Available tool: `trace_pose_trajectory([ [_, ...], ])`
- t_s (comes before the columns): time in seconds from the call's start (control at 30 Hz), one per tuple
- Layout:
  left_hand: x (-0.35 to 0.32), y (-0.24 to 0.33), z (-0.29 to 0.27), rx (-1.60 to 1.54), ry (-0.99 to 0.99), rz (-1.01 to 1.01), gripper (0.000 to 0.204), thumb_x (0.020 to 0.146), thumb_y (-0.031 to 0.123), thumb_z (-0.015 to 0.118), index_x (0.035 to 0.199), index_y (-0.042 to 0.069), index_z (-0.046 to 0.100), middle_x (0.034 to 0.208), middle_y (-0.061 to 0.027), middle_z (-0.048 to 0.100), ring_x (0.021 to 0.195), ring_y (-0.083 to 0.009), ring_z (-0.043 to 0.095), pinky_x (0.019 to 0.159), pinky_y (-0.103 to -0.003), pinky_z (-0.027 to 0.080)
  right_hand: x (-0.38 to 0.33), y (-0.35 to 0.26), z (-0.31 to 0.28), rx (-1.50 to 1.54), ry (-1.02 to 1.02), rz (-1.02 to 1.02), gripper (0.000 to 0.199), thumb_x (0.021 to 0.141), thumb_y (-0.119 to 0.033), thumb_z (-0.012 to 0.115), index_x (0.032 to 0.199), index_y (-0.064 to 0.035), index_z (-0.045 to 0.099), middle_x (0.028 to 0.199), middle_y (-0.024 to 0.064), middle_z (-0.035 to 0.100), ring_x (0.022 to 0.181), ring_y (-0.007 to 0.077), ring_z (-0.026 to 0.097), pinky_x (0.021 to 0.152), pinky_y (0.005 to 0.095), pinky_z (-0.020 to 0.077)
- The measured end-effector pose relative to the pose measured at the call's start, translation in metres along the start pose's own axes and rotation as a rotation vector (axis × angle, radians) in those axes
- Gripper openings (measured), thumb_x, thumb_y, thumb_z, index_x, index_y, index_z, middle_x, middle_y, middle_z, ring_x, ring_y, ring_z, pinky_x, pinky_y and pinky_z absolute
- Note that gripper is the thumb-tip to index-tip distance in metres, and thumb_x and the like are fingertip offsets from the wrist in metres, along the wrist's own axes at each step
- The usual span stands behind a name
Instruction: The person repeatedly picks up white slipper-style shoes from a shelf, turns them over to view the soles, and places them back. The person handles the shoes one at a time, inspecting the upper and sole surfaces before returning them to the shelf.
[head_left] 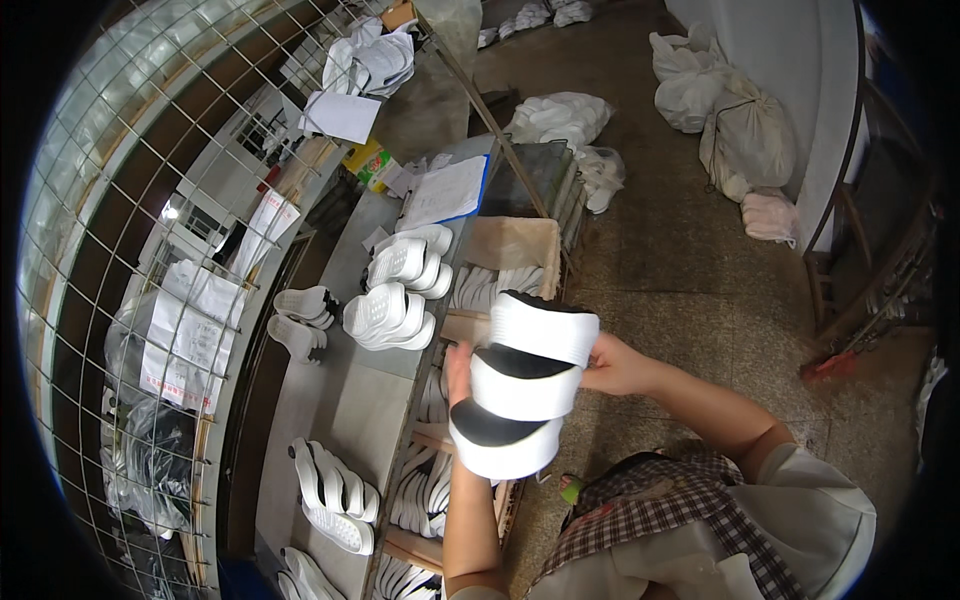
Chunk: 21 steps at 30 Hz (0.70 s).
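Three white shoe soles with black undersides are held in a nested stack in front of me, above the bench's right edge. My left hand is closed on the left side of the stack; most of its fingers are hidden behind the soles. My right hand grips the right side near the upper sole, its fingertips partly covered. Left of my hands, more white soles lie in overlapping groups on the grey bench. Another fan of soles rests nearer to me.
Below the bench's right edge, a crate holds packed soles. A blue clipboard with papers lies farther along the bench. Wire mesh runs along the left. White sacks stand by the far right wall, and a dark rack is at right.
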<state>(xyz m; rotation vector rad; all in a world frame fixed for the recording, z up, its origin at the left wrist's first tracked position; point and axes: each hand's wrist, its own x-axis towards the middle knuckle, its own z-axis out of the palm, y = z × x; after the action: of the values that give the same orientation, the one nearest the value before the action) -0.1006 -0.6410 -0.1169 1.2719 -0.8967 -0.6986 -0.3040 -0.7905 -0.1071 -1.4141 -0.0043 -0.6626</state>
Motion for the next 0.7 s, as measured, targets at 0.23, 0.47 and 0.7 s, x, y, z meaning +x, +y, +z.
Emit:
trace_pose_trajectory([
  [0.23, -0.02, 0.016, 0.045, -0.536, -0.08, -0.121, 0.044, 0.089, 0.014, 0.06, 0.127, -0.002, 0.046, 0.117, -0.0134, 0.057, 0.103, -0.0216, 0.056, 0.084, -0.033, 0.05, 0.021, -0.016, -0.01, -0.463, -0.004, -0.353, 0.046, 0.081, 0.001, 0.053, 0.126, -0.0069, 0.049, 0.136, 0.0117, 0.046, 0.127, 0.0258, 0.042, 0.106, 0.0376, 0.0307],
  [0.47, -0.027, 0.029, 0.039, -0.551, -0.119, -0.18, 0.042, 0.089, 0.015, 0.06, 0.126, -0.002, 0.047, 0.116, -0.0131, 0.057, 0.101, -0.0214, 0.057, 0.083, -0.033, 0.05, 0.009, -0.032, -0.002, 0.259, -0.034, 0.167, 0.038, 0.09, -0.003, 0.044, 0.127, -0.0007, 0.048, 0.125, 0.009, 0.053, 0.118, 0.0154, 0.048, 0.101, 0.0327, 0.0378],
  [0.7, -0.022, 0.034, 0.039, -0.57, -0.136, -0.21, 0.041, 0.089, 0.015, 0.059, 0.125, -0.002, 0.048, 0.115, -0.0127, 0.058, 0.1, -0.0212, 0.058, 0.082, -0.033, 0.051, -0.003, -0.036, 0.012, 0.251, 0.066, 0.192, 0.034, 0.094, -0.017, 0.047, 0.124, -0.0016, 0.052, 0.12, 0.0074, 0.055, 0.111, 0.0147, 0.05, 0.098, 0.0304, 0.0379],
])
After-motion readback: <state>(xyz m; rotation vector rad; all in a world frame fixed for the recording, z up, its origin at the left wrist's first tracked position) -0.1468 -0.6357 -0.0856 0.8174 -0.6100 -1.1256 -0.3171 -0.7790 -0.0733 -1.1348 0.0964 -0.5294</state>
